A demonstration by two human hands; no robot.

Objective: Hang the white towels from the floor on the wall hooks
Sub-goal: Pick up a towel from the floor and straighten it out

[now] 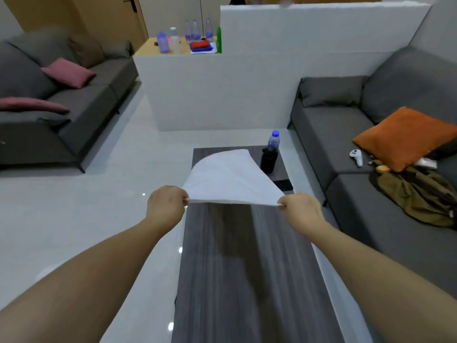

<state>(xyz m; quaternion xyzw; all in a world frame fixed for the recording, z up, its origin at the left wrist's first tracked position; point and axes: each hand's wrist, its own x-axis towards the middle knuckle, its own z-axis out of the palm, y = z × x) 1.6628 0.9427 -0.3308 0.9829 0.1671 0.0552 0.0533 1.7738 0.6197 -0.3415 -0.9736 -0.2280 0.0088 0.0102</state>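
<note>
A white towel [228, 178] is stretched out in the air above a dark wooden coffee table [244, 268]. My left hand [167, 204] pinches its near left corner and my right hand [300, 210] pinches its near right corner. The towel's far edge billows up and away from me. No wall hooks and no other towels show in the head view.
A black bottle [269, 159] and a clear blue-capped bottle [274, 139] stand at the table's far right. Grey sofas flank the table, the right one [346, 134] holding an orange cushion, a white controller and an olive garment. A white partition [222, 90] stands behind.
</note>
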